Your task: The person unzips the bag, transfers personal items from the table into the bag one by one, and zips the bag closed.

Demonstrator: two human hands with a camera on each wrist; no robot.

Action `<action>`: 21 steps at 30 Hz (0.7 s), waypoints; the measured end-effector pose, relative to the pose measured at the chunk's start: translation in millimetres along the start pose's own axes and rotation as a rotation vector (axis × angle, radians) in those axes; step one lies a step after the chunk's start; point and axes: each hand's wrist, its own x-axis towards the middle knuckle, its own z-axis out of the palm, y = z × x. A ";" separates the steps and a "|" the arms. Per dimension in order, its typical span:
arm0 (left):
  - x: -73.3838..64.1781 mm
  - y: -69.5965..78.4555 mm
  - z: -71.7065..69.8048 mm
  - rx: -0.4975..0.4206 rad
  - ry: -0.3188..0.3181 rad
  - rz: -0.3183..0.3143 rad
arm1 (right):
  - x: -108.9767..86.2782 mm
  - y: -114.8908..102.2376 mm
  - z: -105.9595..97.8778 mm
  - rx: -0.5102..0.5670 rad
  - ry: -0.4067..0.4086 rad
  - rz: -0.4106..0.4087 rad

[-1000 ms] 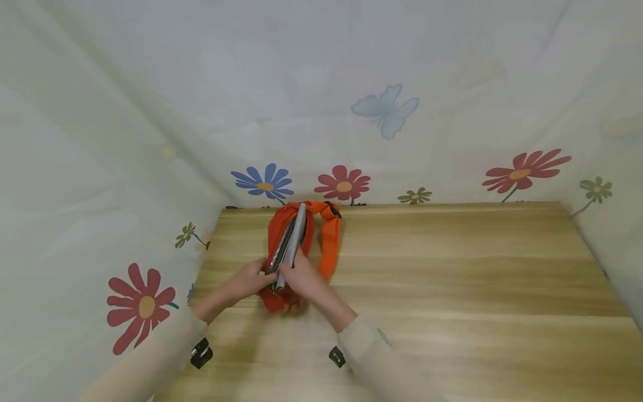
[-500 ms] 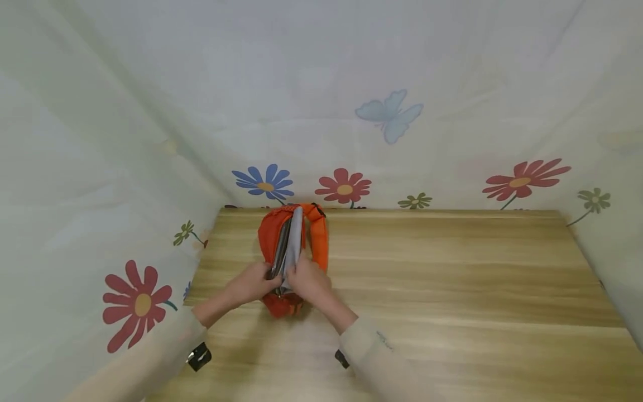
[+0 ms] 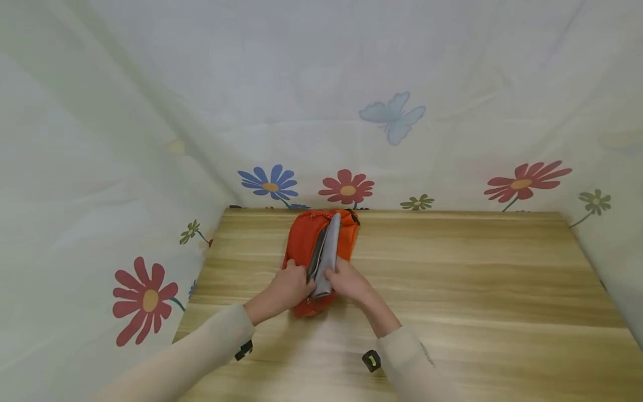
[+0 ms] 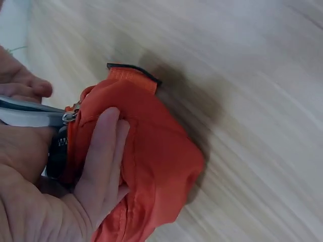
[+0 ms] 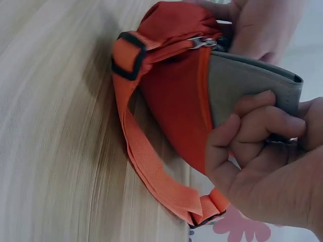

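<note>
An orange-red waist bag (image 3: 303,237) stands on the table, its zipped mouth open. A grey folded wallet (image 3: 330,251) pokes out of that mouth, part of it hidden inside. My left hand (image 3: 285,287) holds the bag's left side; in the left wrist view its fingers (image 4: 103,151) lie along the outside, with the thumb at the opening. My right hand (image 3: 351,282) grips the wallet at the bag's right side. In the right wrist view its curled fingers (image 5: 262,118) lie against the wallet's grey face (image 5: 237,80). A metal zip pull (image 5: 202,42) sits at the end of the opening.
The bag's orange strap (image 5: 146,166) with black buckles loops beside it on the wood-grain table (image 3: 477,279). A pale wall covering with printed flowers (image 3: 346,188) rises behind the table and along its sides.
The bag, the wallet and both hands first shift slightly left, then clearly right in the head view. The bag's left face shows more now. Both hands keep their hold.
</note>
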 end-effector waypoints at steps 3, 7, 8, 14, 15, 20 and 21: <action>6.7 -1.2 1.4 -0.031 -0.030 -0.027 | -7.7 -1.0 -2.1 -0.079 0.024 -0.031; 17.2 -7.4 -3.3 -0.074 -0.050 -0.054 | -23.0 -7.1 -18.3 -0.057 0.087 -0.022; 19.4 -7.9 -4.0 -0.075 -0.056 -0.053 | -27.2 -6.7 -25.2 -0.045 0.107 -0.017; 15.9 -6.6 0.7 -0.011 -0.136 -0.067 | -50.7 23.0 -57.4 0.122 0.071 0.014; 15.6 -5.2 2.4 -0.010 -0.134 -0.070 | -54.8 30.6 -61.8 0.159 0.059 0.033; 20.7 6.4 9.6 0.006 -0.106 -0.073 | -72.6 61.8 -82.6 0.188 0.068 0.163; 21.9 9.5 10.5 0.013 -0.108 -0.073 | -75.3 66.2 -86.7 0.173 0.074 0.188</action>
